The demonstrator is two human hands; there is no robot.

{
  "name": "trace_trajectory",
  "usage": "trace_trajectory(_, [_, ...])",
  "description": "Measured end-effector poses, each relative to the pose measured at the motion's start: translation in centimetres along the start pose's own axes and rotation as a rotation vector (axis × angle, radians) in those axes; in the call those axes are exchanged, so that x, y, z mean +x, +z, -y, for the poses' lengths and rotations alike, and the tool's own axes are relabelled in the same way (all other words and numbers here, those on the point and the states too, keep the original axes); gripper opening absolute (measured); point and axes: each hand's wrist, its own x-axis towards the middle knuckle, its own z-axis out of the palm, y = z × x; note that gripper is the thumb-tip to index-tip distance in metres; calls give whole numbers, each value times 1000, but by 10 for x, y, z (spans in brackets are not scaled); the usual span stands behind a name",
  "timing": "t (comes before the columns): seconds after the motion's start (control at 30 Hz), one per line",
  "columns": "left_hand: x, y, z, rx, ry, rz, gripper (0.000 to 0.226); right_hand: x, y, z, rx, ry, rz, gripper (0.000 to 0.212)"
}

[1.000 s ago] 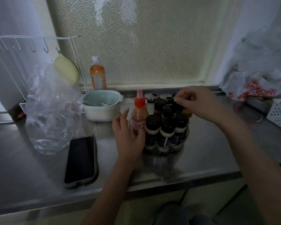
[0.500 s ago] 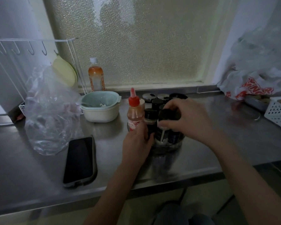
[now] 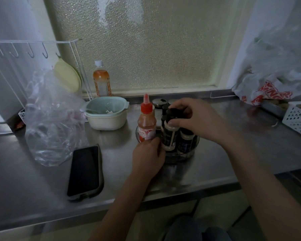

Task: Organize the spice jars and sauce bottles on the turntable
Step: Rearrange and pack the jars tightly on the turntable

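A clear round turntable (image 3: 184,154) stands on the steel counter, packed with several dark spice jars with black caps. My right hand (image 3: 196,119) grips one dark spice jar (image 3: 169,136) by its cap and holds it slightly lifted at the turntable's front left. A red-capped sauce bottle (image 3: 146,125) stands at the turntable's left edge. My left hand (image 3: 149,156) rests against the turntable's front left rim, just below the sauce bottle. Silver-lidded jars (image 3: 159,103) show behind, partly hidden by my right hand.
A dark phone (image 3: 84,172) lies near the front edge at left. A crumpled clear plastic bag (image 3: 50,119), a pale bowl (image 3: 107,114), an orange drink bottle (image 3: 101,80) and a wire rack (image 3: 33,49) stand at back left. Plastic bags (image 3: 271,84) and a white basket (image 3: 299,117) sit right.
My right hand came down from the rear jars onto a front spice jar and raised it a little. My left hand closed in on the turntable's rim.
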Motion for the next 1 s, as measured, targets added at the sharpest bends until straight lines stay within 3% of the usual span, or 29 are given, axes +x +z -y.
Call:
trace_trajectory(0.2, [-1,-9,-3,-191,-58,-144,50,6,17,9,31,-80,15,43])
trace_trajectory(0.33, [3,-5,-1,-238,-137,-89,47,2,43,3,-36,-93,33,34])
trace_trajectory(0.43, [4,-2,1,-249,-150,-55,41,-12,45,-10,-37,-81,-232,27])
trace_trajectory(0.53, [4,2,6,-183,-162,-51,37,-38,33,-32,-4,76,-503,27])
trace_trajectory(0.63, [4,5,7,-163,-164,-59,36,-53,41,-50,86,193,-424,38])
trace_trajectory(0.8, [3,-1,6,-133,-130,-52,38,-51,75,-51,55,224,-296,50])
trace_trajectory(0.93, [2,-4,6,-143,-80,-23,33,-48,83,-51,48,277,-420,42])
trace_trajectory(1.0, [2,-3,2,-152,-56,-9,33,-47,83,-56,8,280,-392,32])
